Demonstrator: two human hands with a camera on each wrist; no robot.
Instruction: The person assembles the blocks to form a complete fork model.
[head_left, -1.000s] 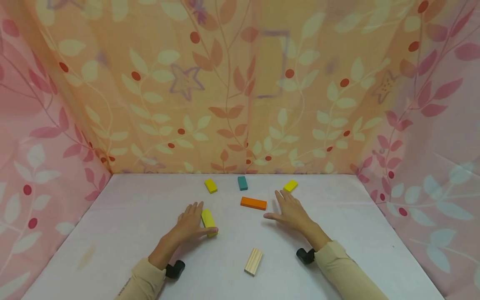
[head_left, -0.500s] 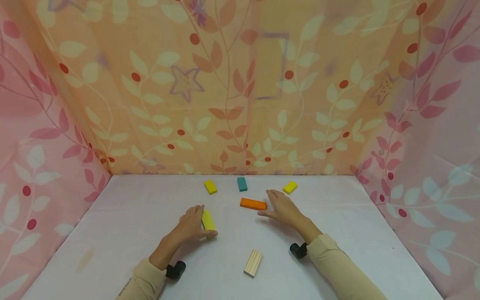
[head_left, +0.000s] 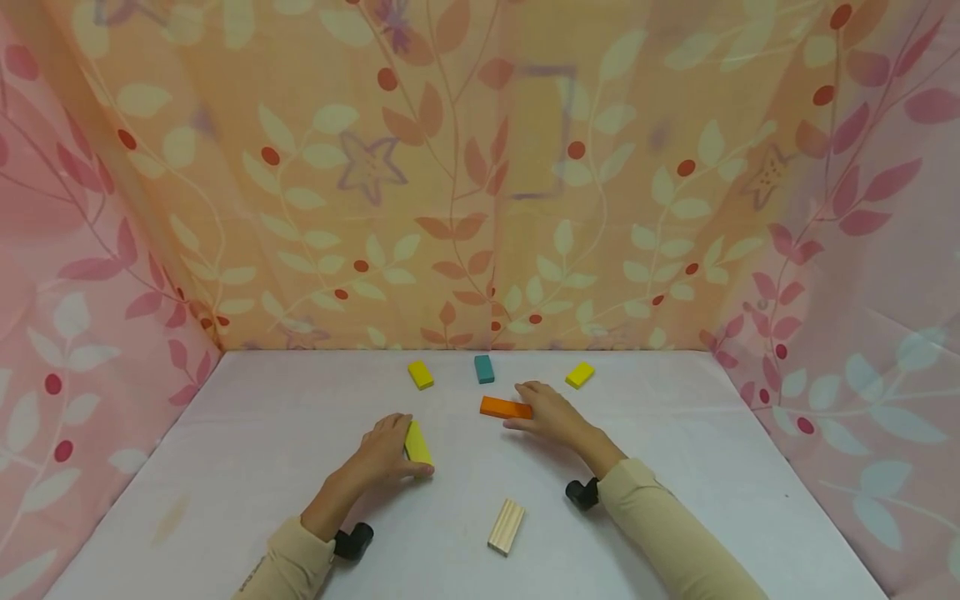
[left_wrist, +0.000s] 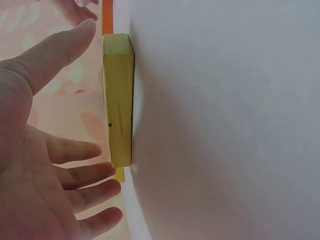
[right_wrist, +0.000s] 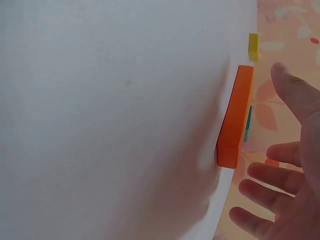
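A long yellow block (head_left: 418,443) lies on the white table just right of my left hand (head_left: 375,450). In the left wrist view the thumb is near one end of this yellow block (left_wrist: 119,105) and the spread fingers (left_wrist: 82,176) near the other, with none curled round it. My right hand (head_left: 558,418) reaches over the right end of an orange block (head_left: 502,407). Seen from the right wrist, thumb and fingers (right_wrist: 272,175) stand apart beside the orange block (right_wrist: 234,120), not gripping it.
Toward the back lie a small yellow block (head_left: 421,375), a teal block (head_left: 484,369) and another yellow block (head_left: 580,375). A plain wooden block (head_left: 507,527) lies front centre. Patterned cloth (head_left: 480,250) rises behind and at both sides.
My right hand has moved left, from beside the yellow block at the back to the orange block's right end. The left hand has drawn slightly closer round the long yellow block. The blocks stay put.
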